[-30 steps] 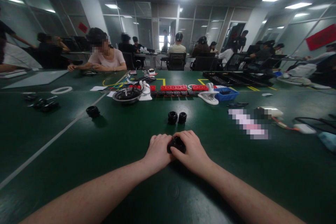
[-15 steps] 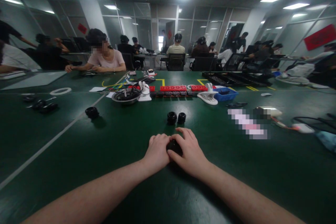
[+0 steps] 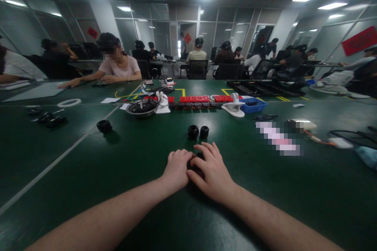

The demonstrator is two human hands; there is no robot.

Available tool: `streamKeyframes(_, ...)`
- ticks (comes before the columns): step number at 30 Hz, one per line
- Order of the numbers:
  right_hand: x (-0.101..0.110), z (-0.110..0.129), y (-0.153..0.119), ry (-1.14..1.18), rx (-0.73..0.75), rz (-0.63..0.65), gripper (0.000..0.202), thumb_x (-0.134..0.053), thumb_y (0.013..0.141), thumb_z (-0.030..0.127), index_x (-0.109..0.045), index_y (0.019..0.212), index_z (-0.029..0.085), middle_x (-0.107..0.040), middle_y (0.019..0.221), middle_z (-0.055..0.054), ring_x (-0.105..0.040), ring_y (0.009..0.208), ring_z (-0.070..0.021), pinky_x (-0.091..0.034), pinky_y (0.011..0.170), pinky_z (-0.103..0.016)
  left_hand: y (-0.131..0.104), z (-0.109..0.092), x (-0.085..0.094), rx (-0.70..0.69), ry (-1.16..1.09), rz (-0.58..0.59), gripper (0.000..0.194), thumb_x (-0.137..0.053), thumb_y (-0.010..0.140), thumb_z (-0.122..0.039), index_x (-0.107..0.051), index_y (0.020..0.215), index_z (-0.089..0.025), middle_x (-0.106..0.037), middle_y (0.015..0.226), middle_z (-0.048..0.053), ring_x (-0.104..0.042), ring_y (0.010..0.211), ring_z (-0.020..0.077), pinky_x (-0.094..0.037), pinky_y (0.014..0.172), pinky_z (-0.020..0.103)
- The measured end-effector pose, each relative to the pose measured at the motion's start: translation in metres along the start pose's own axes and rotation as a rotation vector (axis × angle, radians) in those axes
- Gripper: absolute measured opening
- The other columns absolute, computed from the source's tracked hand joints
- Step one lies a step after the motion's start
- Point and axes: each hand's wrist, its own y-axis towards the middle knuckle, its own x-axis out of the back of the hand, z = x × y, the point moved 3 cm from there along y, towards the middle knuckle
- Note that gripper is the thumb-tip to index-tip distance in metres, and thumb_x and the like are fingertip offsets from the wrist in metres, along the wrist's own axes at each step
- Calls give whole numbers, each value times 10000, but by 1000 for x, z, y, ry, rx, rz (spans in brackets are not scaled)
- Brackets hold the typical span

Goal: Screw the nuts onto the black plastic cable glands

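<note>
Left hand (image 3: 176,169): curled about the left side of the piece, grasping it as far as I can judge.
Right hand (image 3: 212,173): fingers fanned over the piece's right side, thumb low; can't tell whether it grips.
Piece in work: dark, rounded, glossy piece (image 3: 199,171), between both hands, mostly covered by fingers.
Progress: looks mid-handling, neither hand clear of it. Whether its parts are joined or apart, can't tell; any release is not yet made.
Black pair: two short black ribbed cylinders (image 3: 193,132), upright side by side just beyond the right hand's fingertips, untouched.
Black single: lone squat black ribbed cylinder (image 3: 104,126), beyond and well left of the left hand, untouched.
Bowl: round silvery metal bowl (image 3: 139,115), beyond and left of the left hand; jumbled dark items inside, too small to name.
Tray: blue rectangular plastic tray (image 3: 260,108), beyond and right of the right hand; something dark in it.
</note>
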Motion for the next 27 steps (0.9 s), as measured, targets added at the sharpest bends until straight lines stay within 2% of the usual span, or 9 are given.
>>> streamKeyframes(5,2,0,-2,4,23,-15,162,-511,759,336,-615,754,211,-475,1174,-69,-299,1168,-254,-145,995,-512,2,3,1,17,-17,-42,180,-535,689,-265,-542,862,-214,-535,892,12,-467,851,193,-334,781,339)
streamKeyframes(13,3,-3,-5,11,20,-12,187,-490,776,323,-649,762,226,-469,1190,-67,-298,1172,-259,-145,990,-527,4,8,3,64,-11,-43,233,-580,647,-268,-549,870,-210,-540,878,8,-466,868,197,-334,782,337)
streamKeyframes(19,6,-6,-5,-5,17,-34,182,-491,770,299,-648,717,223,-482,1175,-66,-314,1158,-272,-173,972,-549,4,10,3,75,-9,-49,301,-615,633,-367,-548,882,-210,-542,887,8,-469,874,199,-335,787,336)
streamKeyframes(27,7,-13,-5,-30,-15,-48,186,-480,776,290,-625,697,204,-510,1117,-79,-349,1128,-266,-200,969,-536,4,9,5,67,-18,-70,301,-604,640,-414,-555,851,-205,-549,872,17,-481,867,212,-342,770,339)
